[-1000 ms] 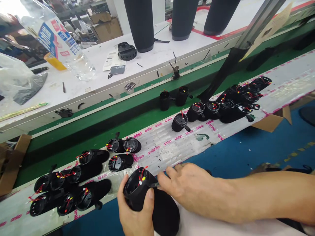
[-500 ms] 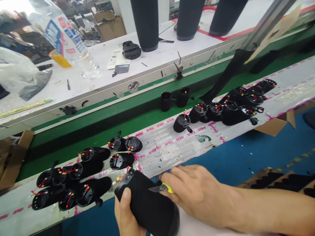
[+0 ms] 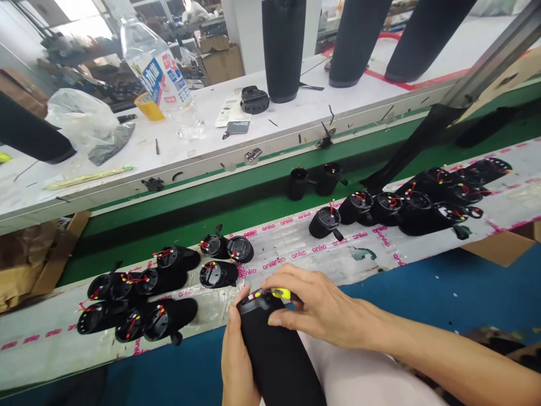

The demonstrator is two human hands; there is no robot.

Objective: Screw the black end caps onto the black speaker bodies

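Observation:
A black cylinder (image 3: 281, 355) with small coloured connectors at its top end is tilted at the bottom centre. My left hand (image 3: 239, 352) is wrapped round its left side, the thumb near the top rim. My right hand (image 3: 316, 307) holds a yellow-and-black knife (image 3: 285, 294) at the cylinder's top edge; the blade is hidden from view. Several similar black cylinders with red and yellow wires, such as one at the left (image 3: 169, 320) and one further right (image 3: 324, 221), lie or stand on the covered strip (image 3: 296, 254).
Behind is a white shelf (image 3: 211, 149) with a plastic bottle (image 3: 158, 73), a plastic bag (image 3: 80, 118), yellow tape and tall black cylinders (image 3: 285, 51). Two black cylinders stand on the green surface. A dark slanting post (image 3: 409, 141) rises at the right.
The held cylinder now stands more upright. My right hand with the knife has moved from the cylinder's side up to its top rim. The camera view has shifted.

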